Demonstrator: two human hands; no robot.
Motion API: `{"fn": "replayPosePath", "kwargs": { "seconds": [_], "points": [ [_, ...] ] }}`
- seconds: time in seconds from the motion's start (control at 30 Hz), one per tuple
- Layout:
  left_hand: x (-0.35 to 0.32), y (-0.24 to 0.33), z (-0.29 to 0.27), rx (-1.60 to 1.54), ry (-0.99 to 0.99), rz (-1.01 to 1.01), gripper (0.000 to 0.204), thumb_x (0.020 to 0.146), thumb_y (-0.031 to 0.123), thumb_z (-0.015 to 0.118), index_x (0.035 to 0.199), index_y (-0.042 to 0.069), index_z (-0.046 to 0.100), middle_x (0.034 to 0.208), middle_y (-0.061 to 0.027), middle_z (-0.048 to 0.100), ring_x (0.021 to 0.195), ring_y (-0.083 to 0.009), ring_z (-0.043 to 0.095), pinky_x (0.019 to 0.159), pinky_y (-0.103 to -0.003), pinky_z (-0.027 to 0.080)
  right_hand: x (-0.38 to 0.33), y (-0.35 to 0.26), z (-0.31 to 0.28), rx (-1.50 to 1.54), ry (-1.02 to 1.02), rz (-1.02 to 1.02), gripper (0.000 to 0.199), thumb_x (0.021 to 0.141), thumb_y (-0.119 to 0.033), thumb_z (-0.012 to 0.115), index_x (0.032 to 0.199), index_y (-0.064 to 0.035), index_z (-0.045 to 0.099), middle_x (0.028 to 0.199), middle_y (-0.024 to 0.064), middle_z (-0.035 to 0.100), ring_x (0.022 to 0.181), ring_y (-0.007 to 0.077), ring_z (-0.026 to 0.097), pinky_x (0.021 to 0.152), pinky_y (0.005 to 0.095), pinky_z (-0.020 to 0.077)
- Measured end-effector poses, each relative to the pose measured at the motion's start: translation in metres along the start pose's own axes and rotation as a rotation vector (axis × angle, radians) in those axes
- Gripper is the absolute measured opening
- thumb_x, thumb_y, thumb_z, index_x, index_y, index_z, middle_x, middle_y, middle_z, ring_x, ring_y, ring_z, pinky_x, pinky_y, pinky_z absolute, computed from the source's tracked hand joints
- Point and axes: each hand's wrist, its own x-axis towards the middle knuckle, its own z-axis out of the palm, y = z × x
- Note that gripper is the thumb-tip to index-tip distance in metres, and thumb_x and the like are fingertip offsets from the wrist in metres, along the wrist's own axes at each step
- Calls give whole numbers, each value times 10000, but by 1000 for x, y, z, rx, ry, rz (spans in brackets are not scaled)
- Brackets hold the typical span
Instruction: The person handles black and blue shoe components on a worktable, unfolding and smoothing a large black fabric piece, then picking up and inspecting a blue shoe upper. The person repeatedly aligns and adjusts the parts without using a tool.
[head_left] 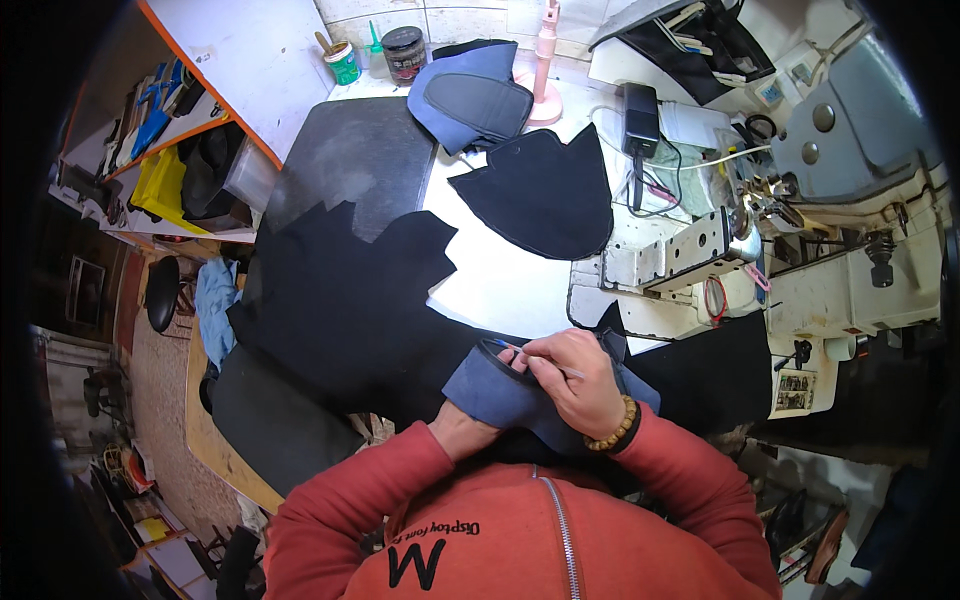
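My left hand (462, 430) is under a blue piece of leather-like material (475, 388) with a black edge, held up close to my body. Its fingertips show at the piece's upper edge; its other fingers are hidden. Pinched in my right hand (580, 375) is a slim pen-like tool (508, 347) with a blue end, at that black edge beside the left fingertips. Whether its tip touches the material I cannot tell. A large black sheet with notched edges (340, 300) lies on the table just beyond and left of my hands.
A sewing machine (690, 255) stands at the right. Farther back lie a black cut piece (545, 190) and a blue piece with a black patch (450, 75). Behind them are a dark jar (404, 55), a green-and-white tub (343, 66) and a pink stand (545, 60).
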Motion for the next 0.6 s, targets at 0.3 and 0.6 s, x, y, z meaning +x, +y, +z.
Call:
{"fn": "replayPosePath", "kwargs": {
  "seconds": [0.3, 0.6],
  "points": [
    [7, 2, -2, -148, 89, -20, 291, 904, 182, 602, 1177, 85, 611, 1169, -138, 620, 1112, -334, 583, 903, -457, 468, 6, 11, 18, -47, -56, -6, 115, 910, -154, 665, 968, -69, 716, 873, 60, 703, 793, 244, 630, 874, 370, 447],
    [-9, 0, 4, 178, -24, 12, 465, 893, 291, 647, 1331, 150, 581, 1404, -216, 510, 1290, -415, 495, 1061, -524, 408, 3, 5, -35, -261, -50, -20, 75, 855, -90, 626, 810, -83, 685, 758, 52, 662, 720, 259, 608, 877, 407, 443]
  ]
}}
